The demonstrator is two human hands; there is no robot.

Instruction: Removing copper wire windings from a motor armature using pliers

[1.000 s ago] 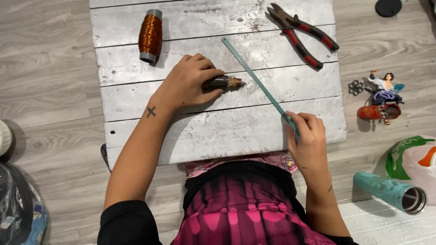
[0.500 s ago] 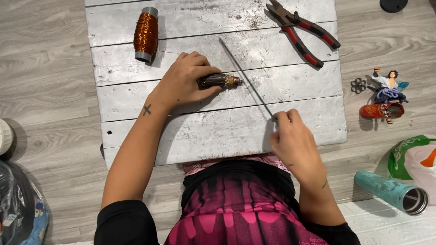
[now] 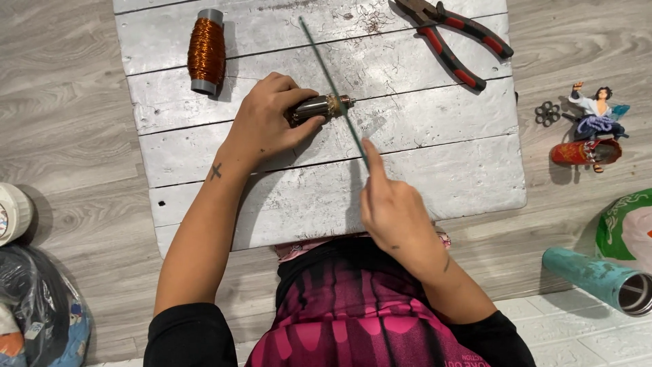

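My left hand (image 3: pixel 268 122) grips a small dark motor armature (image 3: pixel 318 107) with a copper-coloured end, pressing it onto the silver-painted wooden board (image 3: pixel 435 170). My right hand (image 3: pixel 394 211) pinches the near end of a long thin teal blade (image 3: pixel 329 81), like a hacksaw blade. The blade runs away from me across the armature's shaft end and touches it there.
A spool of copper wire (image 3: pixel 206 51) lies at the board's far left. Red-and-black pliers (image 3: pixel 454 41) lie at its far right. On the floor to the right are a small figurine (image 3: pixel 598 112), a red object (image 3: pixel 585 151), a teal tube (image 3: pixel 601 278) and a green bag (image 3: pixel 628 228). A dark bag (image 3: pixel 34 306) sits left.
My right hand moved left toward the middle, swinging the blade from a diagonal off to the right until it lies across the armature's shaft end. My left hand stayed on the armature.
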